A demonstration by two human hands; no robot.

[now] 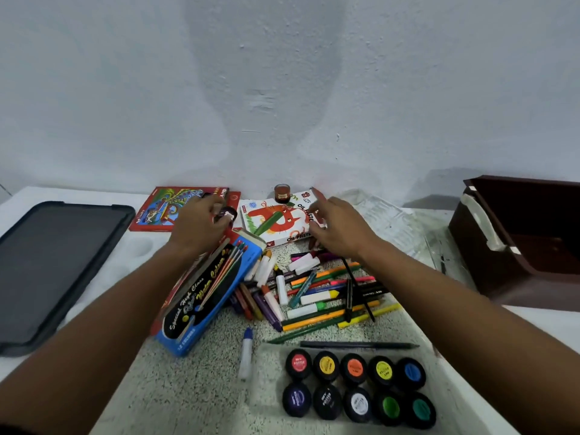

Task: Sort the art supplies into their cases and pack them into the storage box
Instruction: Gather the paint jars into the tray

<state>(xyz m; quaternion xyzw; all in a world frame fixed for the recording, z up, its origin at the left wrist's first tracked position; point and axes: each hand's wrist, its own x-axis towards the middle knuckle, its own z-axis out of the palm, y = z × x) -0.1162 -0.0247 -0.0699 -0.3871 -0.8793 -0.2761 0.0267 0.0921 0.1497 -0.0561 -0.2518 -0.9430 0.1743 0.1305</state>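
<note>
My left hand (196, 222) grips a small dark paint pot (226, 214) near the red crayon box (160, 208). Over the white oil pastel box (276, 222) hovers my right hand (337, 229), fingers spread and holding nothing. A brown pot (281, 193) stands behind that box. A blue water colour pencil case (208, 293) lies tilted at the centre left. Loose pencils, crayons and pastels (317, 293) form a pile in the middle. Several poster paint pots (357, 384) sit in a clear tray at the front. The brown storage box (518, 243) stands open at the right.
A dark grey lid or tray (53, 271) lies at the left. A clear plastic insert (386, 221) lies behind my right hand. A white glue stick with a blue cap (246, 353) and a dark pencil (357, 344) lie near the front. A white wall closes the back.
</note>
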